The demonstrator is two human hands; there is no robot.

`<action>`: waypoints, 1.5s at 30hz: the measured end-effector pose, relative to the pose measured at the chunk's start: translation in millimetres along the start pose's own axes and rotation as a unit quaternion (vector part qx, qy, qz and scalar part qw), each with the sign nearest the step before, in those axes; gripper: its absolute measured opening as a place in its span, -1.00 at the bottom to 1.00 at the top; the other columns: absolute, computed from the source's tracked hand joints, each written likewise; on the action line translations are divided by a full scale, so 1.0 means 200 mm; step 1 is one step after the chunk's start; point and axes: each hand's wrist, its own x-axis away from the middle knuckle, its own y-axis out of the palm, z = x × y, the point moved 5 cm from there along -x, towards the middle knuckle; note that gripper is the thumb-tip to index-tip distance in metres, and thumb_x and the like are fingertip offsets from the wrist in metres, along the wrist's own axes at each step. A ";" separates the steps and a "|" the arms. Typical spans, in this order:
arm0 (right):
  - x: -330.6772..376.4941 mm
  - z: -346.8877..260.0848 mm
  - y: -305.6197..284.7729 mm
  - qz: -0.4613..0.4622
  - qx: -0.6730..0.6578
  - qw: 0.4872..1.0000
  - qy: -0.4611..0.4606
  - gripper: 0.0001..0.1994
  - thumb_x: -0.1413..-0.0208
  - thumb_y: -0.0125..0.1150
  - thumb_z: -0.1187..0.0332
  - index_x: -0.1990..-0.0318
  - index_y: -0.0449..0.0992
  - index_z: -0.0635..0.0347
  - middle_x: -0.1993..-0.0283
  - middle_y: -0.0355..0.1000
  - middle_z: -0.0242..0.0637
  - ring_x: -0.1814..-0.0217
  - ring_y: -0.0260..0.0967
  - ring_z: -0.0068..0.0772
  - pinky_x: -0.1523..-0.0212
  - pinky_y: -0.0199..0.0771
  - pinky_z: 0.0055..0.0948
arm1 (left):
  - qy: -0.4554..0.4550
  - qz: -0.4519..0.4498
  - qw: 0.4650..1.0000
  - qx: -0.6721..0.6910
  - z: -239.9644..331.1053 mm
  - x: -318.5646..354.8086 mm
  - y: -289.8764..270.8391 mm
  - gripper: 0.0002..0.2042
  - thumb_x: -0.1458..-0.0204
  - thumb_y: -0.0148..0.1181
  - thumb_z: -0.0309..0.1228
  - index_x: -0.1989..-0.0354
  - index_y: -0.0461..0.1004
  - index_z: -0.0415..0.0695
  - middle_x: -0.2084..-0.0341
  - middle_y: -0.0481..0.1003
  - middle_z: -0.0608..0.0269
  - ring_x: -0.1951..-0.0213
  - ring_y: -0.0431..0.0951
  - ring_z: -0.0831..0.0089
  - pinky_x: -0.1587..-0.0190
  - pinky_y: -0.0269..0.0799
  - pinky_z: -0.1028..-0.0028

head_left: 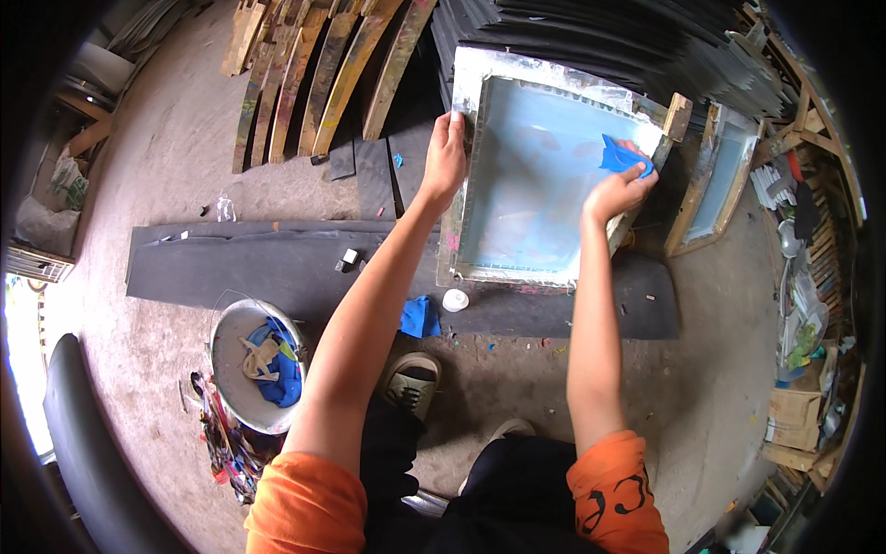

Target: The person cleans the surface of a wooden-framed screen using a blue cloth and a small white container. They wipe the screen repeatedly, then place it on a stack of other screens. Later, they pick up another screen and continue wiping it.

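A screen printing frame with pale blue mesh and a worn, taped border stands tilted before me on a black sheet. My left hand grips its left edge near the upper corner, fingers closed round the border. Toward the frame's upper right, my right hand pinches a blue cloth against the mesh. Just below the frame, a small white bottle stands beside another piece of blue cloth.
A bucket of blue and pale rags stands at left, beside tangled scraps. Wooden-edged frames lean at the back, near stacked black sheets. Another screen frame leans at right. The black sheet spans the floor.
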 end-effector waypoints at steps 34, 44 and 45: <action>0.67 0.10 -0.11 -0.510 0.079 0.830 -0.211 -0.75 0.20 0.11 0.64 0.28 0.36 0.26 0.30 0.33 -0.23 0.21 0.34 -0.23 0.21 0.36 -0.35 | -0.085 -0.157 0.982 -0.062 0.04 0.00 -0.20 -0.40 -0.09 -0.14 0.02 -0.16 0.11 -0.20 -0.14 0.14 0.14 -0.22 0.02 0.39 -0.21 -0.16 0.46; 0.18 -0.09 0.22 -0.078 0.075 0.994 -0.004 -0.77 -0.09 -0.04 0.47 0.13 0.19 0.35 0.15 0.24 0.03 0.06 0.21 -0.04 0.07 0.16 -0.14 | 0.011 -0.212 0.976 -0.055 0.12 -0.03 -0.14 -0.47 -0.15 -0.16 -0.16 -0.27 -0.14 0.07 -0.13 0.13 0.12 -0.18 0.10 0.36 -0.20 -0.05 0.30; 0.22 -0.08 0.26 -0.109 0.132 0.984 -0.038 -0.73 -0.09 -0.07 0.48 0.05 0.19 0.35 0.04 0.20 0.10 -0.07 0.14 0.04 -0.01 0.12 -0.09 | -0.012 -0.211 0.976 -0.059 0.10 -0.02 -0.13 -0.45 -0.15 -0.15 -0.19 -0.28 -0.18 0.09 -0.11 0.16 0.13 -0.15 0.13 0.38 -0.18 0.00 0.30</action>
